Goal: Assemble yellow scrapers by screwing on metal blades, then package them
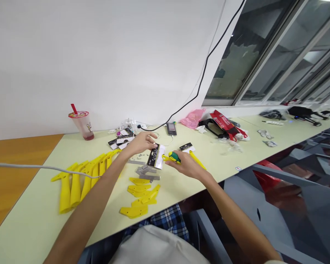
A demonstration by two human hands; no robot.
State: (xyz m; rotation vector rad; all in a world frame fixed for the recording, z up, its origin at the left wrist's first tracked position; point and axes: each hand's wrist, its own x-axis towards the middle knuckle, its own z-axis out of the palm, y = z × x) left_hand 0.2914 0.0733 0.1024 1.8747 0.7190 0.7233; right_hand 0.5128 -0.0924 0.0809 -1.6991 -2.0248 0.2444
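Pale cloth (156, 246), bottom centre. Mid-frame: my left hand (143, 142) half-curled at card (157, 157), hold unclear; my right hand (187, 165) wraps green-yellow handle (174, 157). Slack pinch could drop card.

No wording can be read for certain. White print runs over the black part of the central packaging card (156, 157), too small to decipher; similar lettering marks the card farther right (187, 147) and the piled cards (123, 138) near the wall. The red bag (225, 124) bears pale characters (slanted and blurred, none of them legible).
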